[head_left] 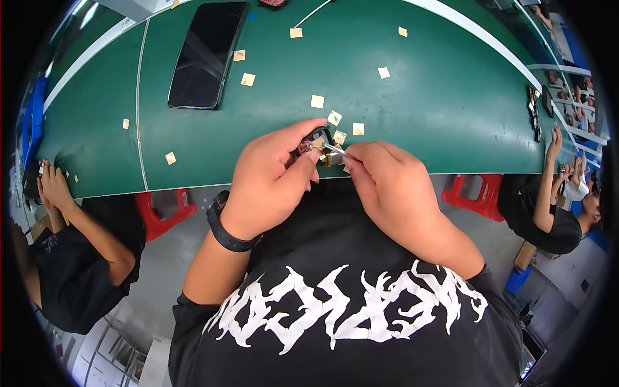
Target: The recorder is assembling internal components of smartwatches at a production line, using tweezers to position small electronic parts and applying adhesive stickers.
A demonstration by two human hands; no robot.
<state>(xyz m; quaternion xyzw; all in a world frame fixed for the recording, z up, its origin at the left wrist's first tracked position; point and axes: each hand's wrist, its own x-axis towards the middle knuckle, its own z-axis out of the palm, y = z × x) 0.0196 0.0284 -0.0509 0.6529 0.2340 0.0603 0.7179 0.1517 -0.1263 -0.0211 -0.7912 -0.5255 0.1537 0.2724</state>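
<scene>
Near the table's front edge, my left hand (274, 174) is closed around a small black plastic housing (325, 134) with a red circuit board (305, 147) inside. My right hand (390, 174) pinches a pair of thin silver tweezers (336, 150), whose tips reach into the housing. At the tips is a small beige square (318, 144), partly covered by my left thumb. Just below the housing sits a small silver block with yellow edging (333, 158), which looks like a battery cell; whether it is attached cannot be made out. Several beige squares (334, 118) lie just beyond my hands.
On the green table (451, 116) are more scattered beige squares (317, 101), a dark phone (207, 55) and a thin white stick (313, 14). Dark parts (534, 113) lie at the right edge. Red stools (164, 213) and co-workers (90, 251) are on both sides.
</scene>
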